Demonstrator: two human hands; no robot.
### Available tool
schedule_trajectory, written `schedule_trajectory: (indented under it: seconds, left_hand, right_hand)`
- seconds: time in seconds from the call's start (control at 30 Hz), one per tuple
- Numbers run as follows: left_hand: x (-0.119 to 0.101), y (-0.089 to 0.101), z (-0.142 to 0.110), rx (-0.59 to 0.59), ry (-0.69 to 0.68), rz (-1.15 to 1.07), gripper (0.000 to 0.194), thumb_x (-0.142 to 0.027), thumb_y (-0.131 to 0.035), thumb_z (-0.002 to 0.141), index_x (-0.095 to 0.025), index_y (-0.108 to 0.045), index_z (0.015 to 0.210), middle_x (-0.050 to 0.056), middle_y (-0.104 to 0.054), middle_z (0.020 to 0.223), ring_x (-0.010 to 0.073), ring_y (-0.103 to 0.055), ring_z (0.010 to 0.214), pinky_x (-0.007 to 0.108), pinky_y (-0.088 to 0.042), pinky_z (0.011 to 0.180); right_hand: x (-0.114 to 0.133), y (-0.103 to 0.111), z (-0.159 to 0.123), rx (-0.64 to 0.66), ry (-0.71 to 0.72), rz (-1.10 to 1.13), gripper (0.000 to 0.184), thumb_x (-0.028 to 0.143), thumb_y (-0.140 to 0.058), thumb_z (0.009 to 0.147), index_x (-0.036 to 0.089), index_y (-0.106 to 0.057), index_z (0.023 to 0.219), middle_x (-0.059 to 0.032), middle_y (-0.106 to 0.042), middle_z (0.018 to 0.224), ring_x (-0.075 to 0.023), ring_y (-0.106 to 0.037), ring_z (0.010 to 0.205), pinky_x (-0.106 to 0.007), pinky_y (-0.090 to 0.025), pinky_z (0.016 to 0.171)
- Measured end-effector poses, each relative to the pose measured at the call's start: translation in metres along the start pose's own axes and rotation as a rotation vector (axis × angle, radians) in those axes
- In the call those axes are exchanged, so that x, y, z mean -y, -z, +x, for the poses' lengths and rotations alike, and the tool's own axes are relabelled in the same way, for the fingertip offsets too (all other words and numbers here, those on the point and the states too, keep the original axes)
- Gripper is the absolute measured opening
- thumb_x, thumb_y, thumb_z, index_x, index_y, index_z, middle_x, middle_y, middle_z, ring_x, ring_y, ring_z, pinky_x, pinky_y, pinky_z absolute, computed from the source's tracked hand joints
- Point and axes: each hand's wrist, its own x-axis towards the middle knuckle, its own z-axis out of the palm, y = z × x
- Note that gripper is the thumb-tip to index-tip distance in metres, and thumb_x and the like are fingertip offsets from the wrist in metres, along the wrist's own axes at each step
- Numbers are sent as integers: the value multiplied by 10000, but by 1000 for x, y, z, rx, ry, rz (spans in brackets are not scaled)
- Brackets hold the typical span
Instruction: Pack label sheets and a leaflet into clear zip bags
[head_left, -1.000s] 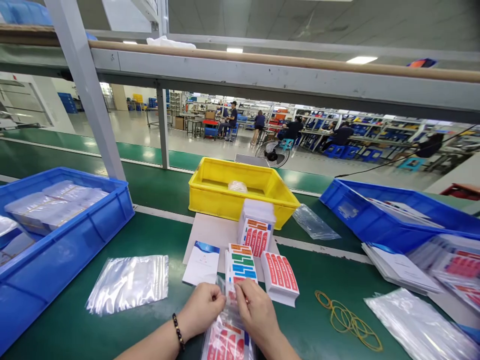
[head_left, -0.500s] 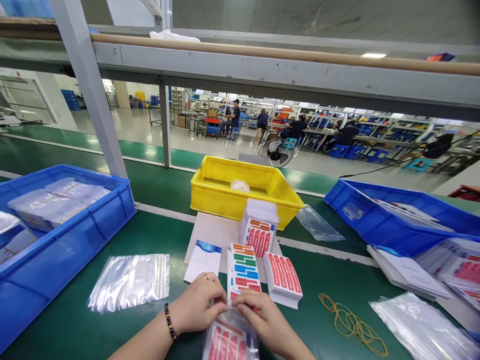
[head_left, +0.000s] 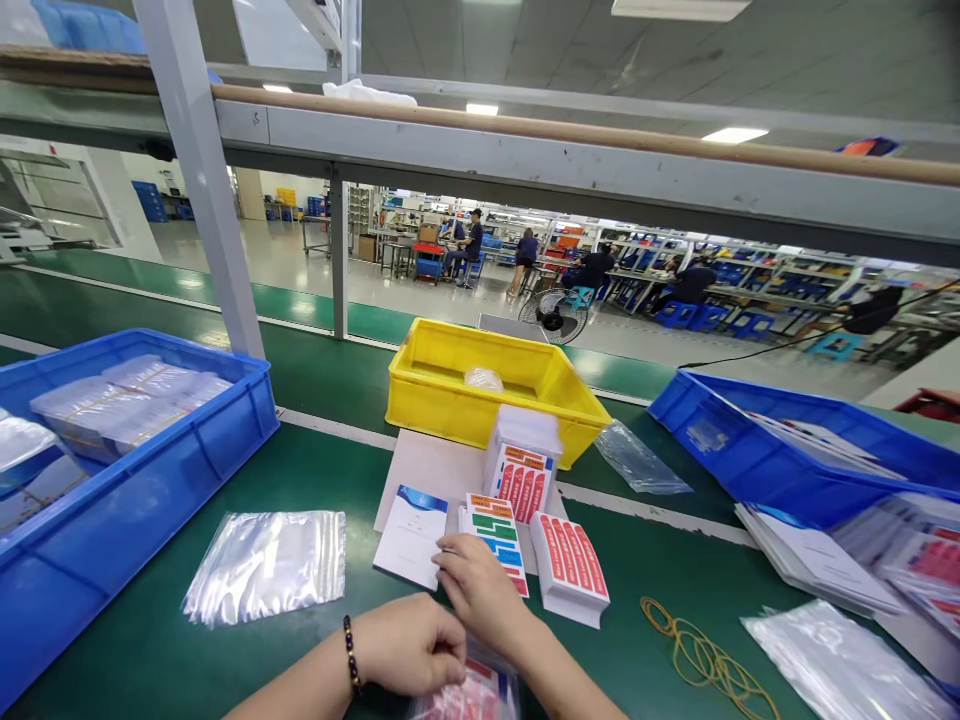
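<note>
My left hand (head_left: 412,645), with a beaded bracelet at the wrist, is closed at the top edge of a clear plastic bag (head_left: 480,690) holding red-printed sheets. The bag lies at the bottom edge of view, partly hidden by my hands. My right hand (head_left: 484,595) reaches across above it, fingers extended at the right edge of a white booklet (head_left: 411,530) with a blue top. Under and beyond that hand is a stack of colourful sticker sheets (head_left: 499,535). Right of it sits a stack of red-striped cards (head_left: 571,565); a taller bagged stack (head_left: 523,470) stands behind.
A yellow bin (head_left: 435,405) stands at the back. Blue bins flank the table, left (head_left: 150,500) and right (head_left: 750,450). Flat clear bags (head_left: 266,565) lie left, more bags (head_left: 840,655) at right, near rubber bands (head_left: 705,650). A metal post (head_left: 199,180) rises at left.
Both hands were pinching together at the bag's top edge. My right hand has left it and moved up and left to the booklet. The left hand has shifted slightly downward, still at the bag.
</note>
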Motion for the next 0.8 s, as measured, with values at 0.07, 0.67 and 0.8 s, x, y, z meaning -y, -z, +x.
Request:
schedule_trajectory:
  seconds: [0.07,0.67,0.8]
  left_hand:
    - [1,-3,0,26,-20,-48,103,-177,-537,665,-192,-617,603,-45,-519,531,91,-430,506,183,-314,490]
    - [30,-6,29,-285,309,-1368,664,-664,-320,740,-111,-577,1002,0,-542,440,113,-435,336,209,-298,367]
    - [27,-10,25,-243,176,-1406,432,-333,-578,707,-88,-573,1063,93,-688,742,200,-630,639,299,-456,647]
  right_hand:
    - [2,-16,10,5,21,-146,279,185,-626,701,188,-598,978,-101,-587,1017,-255,-516,939,-407,-408,827]
    - [-4,65,-9,-30,241,-13,228,209,-385,867,195,-612,879,-63,-592,785,-180,-526,730,-318,-406,666]
    - [-34,69,1,26,-142,-49,291,243,-341,884,191,-619,952,-92,-615,944,-204,-557,887,-319,-430,761]
